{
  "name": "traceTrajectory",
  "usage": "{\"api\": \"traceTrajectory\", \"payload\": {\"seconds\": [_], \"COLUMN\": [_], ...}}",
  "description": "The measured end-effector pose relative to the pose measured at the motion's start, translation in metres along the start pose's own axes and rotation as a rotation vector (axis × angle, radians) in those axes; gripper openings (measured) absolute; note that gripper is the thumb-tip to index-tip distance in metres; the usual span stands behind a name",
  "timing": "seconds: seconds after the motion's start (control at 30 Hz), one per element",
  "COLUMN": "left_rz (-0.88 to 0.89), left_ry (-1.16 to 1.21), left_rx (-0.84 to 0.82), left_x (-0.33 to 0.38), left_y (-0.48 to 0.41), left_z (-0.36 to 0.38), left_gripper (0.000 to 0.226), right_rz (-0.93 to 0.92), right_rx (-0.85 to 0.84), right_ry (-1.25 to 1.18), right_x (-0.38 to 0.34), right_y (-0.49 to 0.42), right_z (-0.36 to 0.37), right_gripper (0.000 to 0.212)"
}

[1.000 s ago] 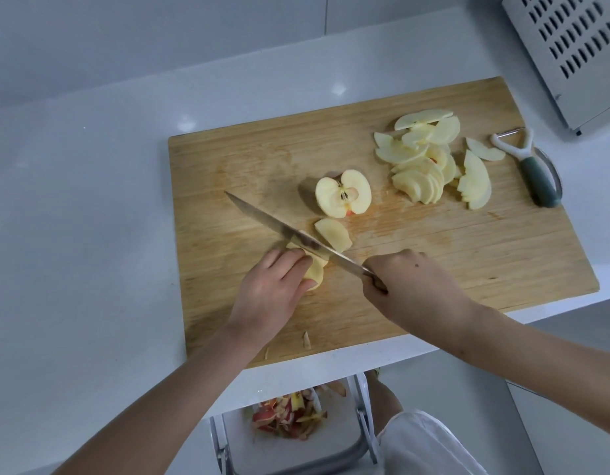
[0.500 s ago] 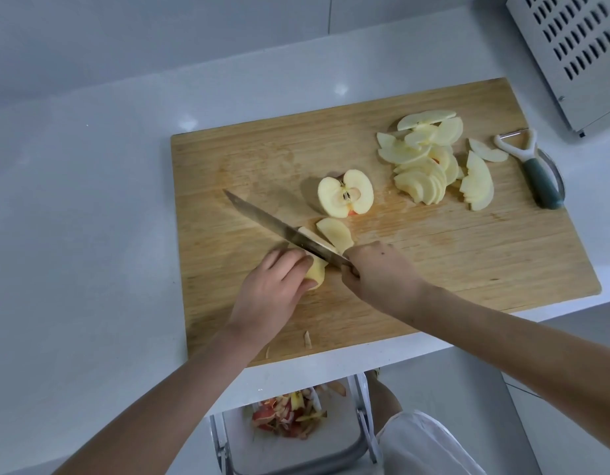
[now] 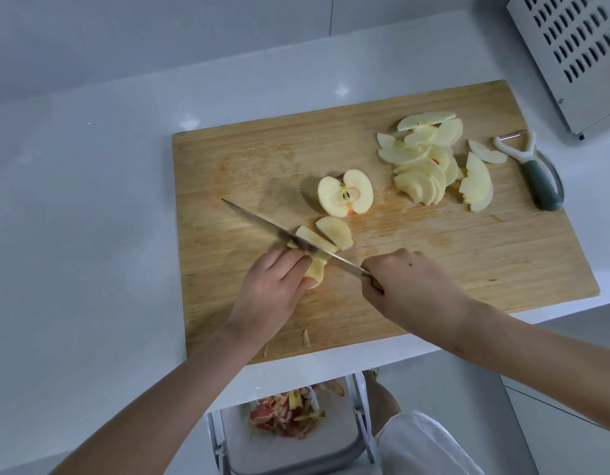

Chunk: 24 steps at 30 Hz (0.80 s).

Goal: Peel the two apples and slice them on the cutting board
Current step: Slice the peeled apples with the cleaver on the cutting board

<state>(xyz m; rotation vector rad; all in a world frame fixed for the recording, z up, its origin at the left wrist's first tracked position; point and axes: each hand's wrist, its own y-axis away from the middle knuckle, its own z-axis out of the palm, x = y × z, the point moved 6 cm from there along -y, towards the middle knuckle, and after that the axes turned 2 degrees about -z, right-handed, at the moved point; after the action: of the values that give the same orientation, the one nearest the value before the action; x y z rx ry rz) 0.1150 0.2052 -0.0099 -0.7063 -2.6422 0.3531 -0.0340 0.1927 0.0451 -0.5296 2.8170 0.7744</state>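
Note:
A wooden cutting board (image 3: 433,255) lies on the white counter. My left hand (image 3: 272,289) holds a peeled apple piece (image 3: 315,269) down near the board's front. My right hand (image 3: 404,282) grips the handle of a knife (image 3: 283,234), whose blade crosses that piece with its tip pointing up and left. Two fresh slices (image 3: 332,234) lie just beyond the blade. A peeled apple half (image 3: 344,192) rests cut side up in the board's middle. A pile of apple slices (image 3: 430,162) sits at the back right.
A peeler (image 3: 536,173) with a green handle lies on the board's right edge. A white perforated appliance (image 3: 577,56) stands at the back right. Below the counter's front edge, a bin (image 3: 296,437) holds red apple peels. A small peel scrap (image 3: 306,338) lies near the board's front.
My right hand pushed the knife forward and left, then drew it back toward me. A second slice now lies beside the first. My left hand has stayed on the piece.

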Motion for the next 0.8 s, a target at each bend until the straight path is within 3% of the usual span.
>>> {"api": "traceTrajectory", "payload": {"seconds": [0.17,0.3,0.47,0.8], "left_rz": [-0.009,-0.015,-0.020,0.003], "left_ry": [0.018,0.010,0.011,0.006], "left_rx": [0.001,-0.010,-0.008,0.017], "left_x": [0.000,0.001,-0.001,0.000], "left_y": [0.000,-0.002,0.001,0.001], "left_z": [-0.001,-0.003,-0.002,-0.002], "left_gripper": [0.030,0.030,0.030,0.030], "right_rz": [0.001,0.020,0.024,-0.007], "right_rx": [-0.005,0.015,0.049,-0.011], "right_ry": [0.049,-0.048,-0.159,-0.025], "right_x": [-0.008,-0.007,0.007,-0.004], "right_y": [-0.020,-0.036,-0.022,-0.005], "right_z": [0.018,0.025,0.010,-0.002], "right_gripper": [0.036,0.019,0.037,0.037]}}
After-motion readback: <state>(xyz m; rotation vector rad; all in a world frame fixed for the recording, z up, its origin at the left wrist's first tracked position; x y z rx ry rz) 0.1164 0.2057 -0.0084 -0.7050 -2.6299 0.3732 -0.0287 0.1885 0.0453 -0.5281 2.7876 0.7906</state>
